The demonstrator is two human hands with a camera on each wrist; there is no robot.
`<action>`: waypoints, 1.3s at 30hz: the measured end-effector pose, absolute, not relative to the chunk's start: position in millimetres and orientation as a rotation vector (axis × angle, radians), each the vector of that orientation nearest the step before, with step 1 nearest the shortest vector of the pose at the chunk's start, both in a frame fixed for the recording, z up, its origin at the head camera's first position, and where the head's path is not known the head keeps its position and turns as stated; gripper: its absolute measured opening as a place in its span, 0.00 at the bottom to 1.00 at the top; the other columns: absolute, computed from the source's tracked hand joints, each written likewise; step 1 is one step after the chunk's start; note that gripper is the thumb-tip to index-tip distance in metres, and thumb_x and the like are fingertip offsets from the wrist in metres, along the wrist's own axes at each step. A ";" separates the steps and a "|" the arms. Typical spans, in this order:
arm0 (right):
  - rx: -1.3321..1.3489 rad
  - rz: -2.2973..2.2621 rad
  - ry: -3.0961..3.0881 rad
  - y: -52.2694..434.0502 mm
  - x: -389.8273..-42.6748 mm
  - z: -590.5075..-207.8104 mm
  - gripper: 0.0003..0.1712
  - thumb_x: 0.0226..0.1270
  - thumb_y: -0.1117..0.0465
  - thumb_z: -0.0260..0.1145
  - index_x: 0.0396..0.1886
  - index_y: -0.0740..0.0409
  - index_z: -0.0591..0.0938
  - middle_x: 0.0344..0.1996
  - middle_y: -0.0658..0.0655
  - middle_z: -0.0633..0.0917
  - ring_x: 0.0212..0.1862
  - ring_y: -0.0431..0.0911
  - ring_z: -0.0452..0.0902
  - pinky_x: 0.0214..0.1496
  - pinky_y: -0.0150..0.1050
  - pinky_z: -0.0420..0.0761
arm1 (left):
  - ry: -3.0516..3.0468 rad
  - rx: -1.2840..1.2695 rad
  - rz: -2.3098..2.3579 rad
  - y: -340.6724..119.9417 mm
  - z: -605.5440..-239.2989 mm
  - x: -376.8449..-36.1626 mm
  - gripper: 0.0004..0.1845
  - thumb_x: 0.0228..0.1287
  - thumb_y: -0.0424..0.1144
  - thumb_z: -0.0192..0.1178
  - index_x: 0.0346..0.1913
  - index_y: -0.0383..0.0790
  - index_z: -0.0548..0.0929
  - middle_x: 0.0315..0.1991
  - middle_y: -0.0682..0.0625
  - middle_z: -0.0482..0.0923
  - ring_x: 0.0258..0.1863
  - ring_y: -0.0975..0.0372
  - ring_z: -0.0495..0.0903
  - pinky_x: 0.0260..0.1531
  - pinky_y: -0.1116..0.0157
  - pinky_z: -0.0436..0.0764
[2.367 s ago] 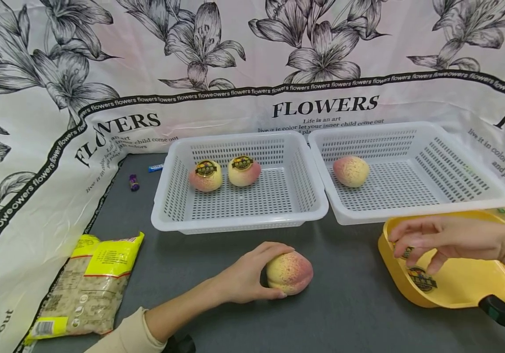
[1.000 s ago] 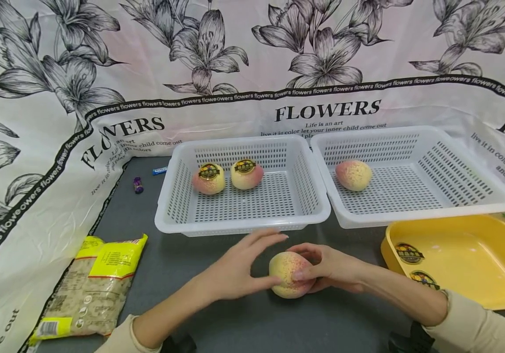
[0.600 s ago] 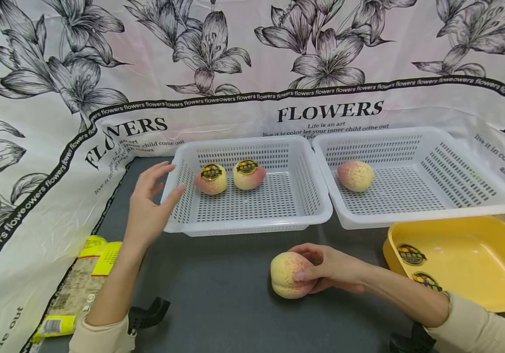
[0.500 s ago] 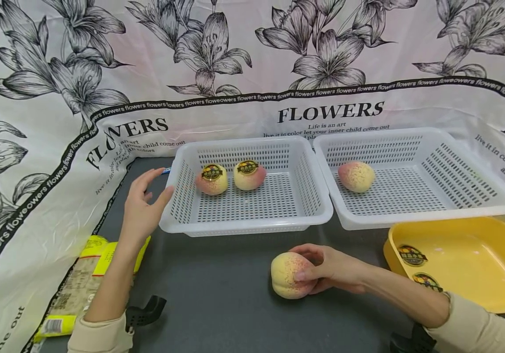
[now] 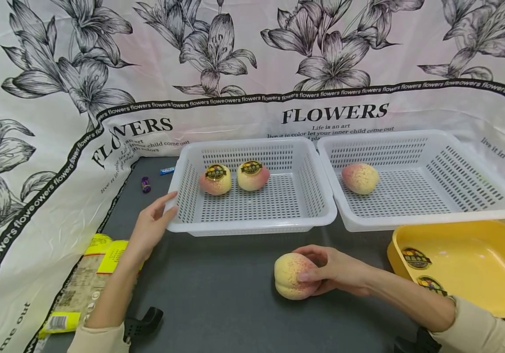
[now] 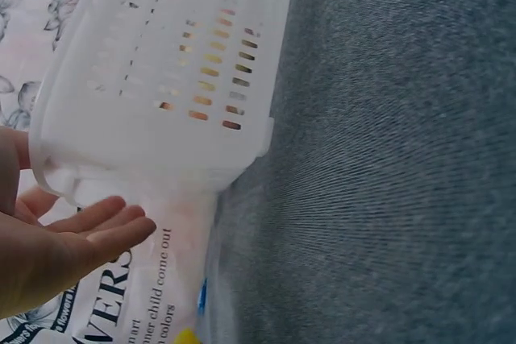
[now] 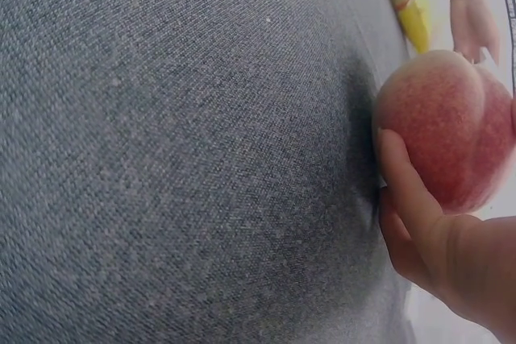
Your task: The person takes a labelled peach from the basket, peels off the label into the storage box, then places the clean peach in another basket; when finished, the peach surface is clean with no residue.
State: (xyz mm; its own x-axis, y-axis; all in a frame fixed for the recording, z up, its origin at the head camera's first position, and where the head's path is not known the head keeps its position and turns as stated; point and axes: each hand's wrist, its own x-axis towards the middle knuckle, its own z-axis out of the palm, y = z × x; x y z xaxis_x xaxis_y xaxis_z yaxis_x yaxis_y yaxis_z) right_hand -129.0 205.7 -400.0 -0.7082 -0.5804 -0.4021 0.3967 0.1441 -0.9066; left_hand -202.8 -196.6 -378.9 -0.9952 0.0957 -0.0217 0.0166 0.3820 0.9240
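My right hand [image 5: 338,269] holds a yellow-and-pink peach [image 5: 289,277] at the middle front of the dark table, thumb on the near side and fingers behind. In the right wrist view the peach [image 7: 439,126] shows its redder side and crease, with the fingers [image 7: 411,187] along its lower edge. My left hand [image 5: 151,223] is at the left rim of the left white basket [image 5: 252,226], fingertips right at the edge. In the left wrist view its fingers [image 6: 105,231] reach out fairly straight beside the basket's end wall [image 6: 161,142]. Two peaches with black stickers [image 5: 215,179] lie inside that basket.
A second white basket [image 5: 433,218] at the right holds one peach [image 5: 360,178]. In front of it stands a yellow tray [image 5: 468,274] with black stickers on its wall. A yellow-labelled bag [image 5: 73,289] lies at left, partly behind my forearm. Small purple [image 5: 145,185] and blue [image 5: 167,171] wrapped pieces lie behind.
My right hand came over from the yellow tray and took hold of the peach. My left hand let go of it and moved left and back to the basket's left rim.
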 end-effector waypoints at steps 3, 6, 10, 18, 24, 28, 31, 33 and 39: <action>-0.173 -1.679 1.690 205.8 -128.6 -401.3 0.36 0.64 0.59 0.66 0.67 0.68 0.62 0.56 0.66 0.70 0.47 0.55 0.75 0.47 0.53 0.79 | 2.540 0.125 1.739 -196.3 -380.9 -202.3 0.27 0.74 0.42 0.50 0.73 0.44 0.60 0.69 0.42 0.61 0.57 0.48 0.71 0.53 0.59 0.72; -0.173 -1.693 1.696 206.0 -127.9 -402.5 0.36 0.63 0.60 0.67 0.66 0.69 0.63 0.56 0.66 0.70 0.46 0.55 0.76 0.46 0.53 0.79 | 2.523 0.138 1.768 -196.4 -381.9 -201.9 0.28 0.74 0.42 0.50 0.73 0.44 0.60 0.70 0.42 0.60 0.57 0.49 0.70 0.49 0.69 0.73; -0.190 -1.703 1.687 206.9 -126.7 -403.2 0.36 0.63 0.60 0.67 0.66 0.69 0.64 0.55 0.66 0.70 0.46 0.55 0.76 0.46 0.52 0.79 | 2.466 0.153 1.833 -195.5 -382.4 -201.2 0.28 0.74 0.42 0.49 0.73 0.43 0.59 0.70 0.42 0.58 0.57 0.47 0.69 0.44 0.73 0.74; -0.220 -1.738 1.657 208.8 -126.4 -400.6 0.37 0.63 0.61 0.66 0.67 0.69 0.62 0.55 0.65 0.71 0.47 0.56 0.76 0.47 0.53 0.78 | 2.401 0.164 1.908 -193.9 -385.3 -201.4 0.27 0.74 0.40 0.49 0.73 0.42 0.59 0.70 0.40 0.59 0.56 0.46 0.71 0.43 0.71 0.77; -0.260 -1.809 1.613 212.6 -127.1 -378.3 0.37 0.66 0.61 0.64 0.69 0.68 0.60 0.56 0.63 0.73 0.48 0.56 0.76 0.50 0.52 0.77 | 2.387 0.148 1.926 -194.1 -384.9 -201.6 0.27 0.74 0.38 0.49 0.73 0.42 0.60 0.69 0.41 0.60 0.55 0.46 0.70 0.43 0.71 0.77; -0.323 -1.872 1.583 218.9 -126.9 -353.6 0.36 0.68 0.64 0.62 0.70 0.67 0.57 0.58 0.63 0.72 0.50 0.56 0.74 0.52 0.52 0.76 | 2.369 0.139 1.943 -194.3 -383.5 -201.1 0.27 0.74 0.38 0.49 0.73 0.42 0.60 0.69 0.40 0.59 0.56 0.46 0.70 0.42 0.71 0.77; -0.383 -1.928 1.599 227.9 -128.4 -335.6 0.34 0.69 0.65 0.59 0.71 0.63 0.58 0.59 0.62 0.70 0.53 0.55 0.72 0.53 0.51 0.75 | 2.360 0.139 1.950 -193.9 -382.7 -201.0 0.27 0.74 0.37 0.49 0.73 0.42 0.59 0.69 0.40 0.59 0.56 0.45 0.70 0.42 0.70 0.78; -0.408 -1.977 1.633 236.2 -131.8 -327.7 0.32 0.69 0.66 0.59 0.70 0.59 0.60 0.59 0.62 0.69 0.54 0.54 0.71 0.53 0.51 0.75 | 2.358 0.138 1.952 -193.6 -382.6 -200.9 0.27 0.74 0.37 0.49 0.73 0.42 0.59 0.69 0.40 0.59 0.56 0.45 0.70 0.42 0.70 0.78; -0.357 -2.073 1.794 271.8 -148.8 -316.3 0.31 0.69 0.67 0.56 0.70 0.53 0.60 0.59 0.60 0.64 0.54 0.51 0.69 0.53 0.44 0.76 | 2.338 0.143 1.965 -193.4 -384.3 -201.3 0.27 0.74 0.37 0.48 0.73 0.42 0.59 0.70 0.41 0.59 0.56 0.46 0.70 0.42 0.70 0.78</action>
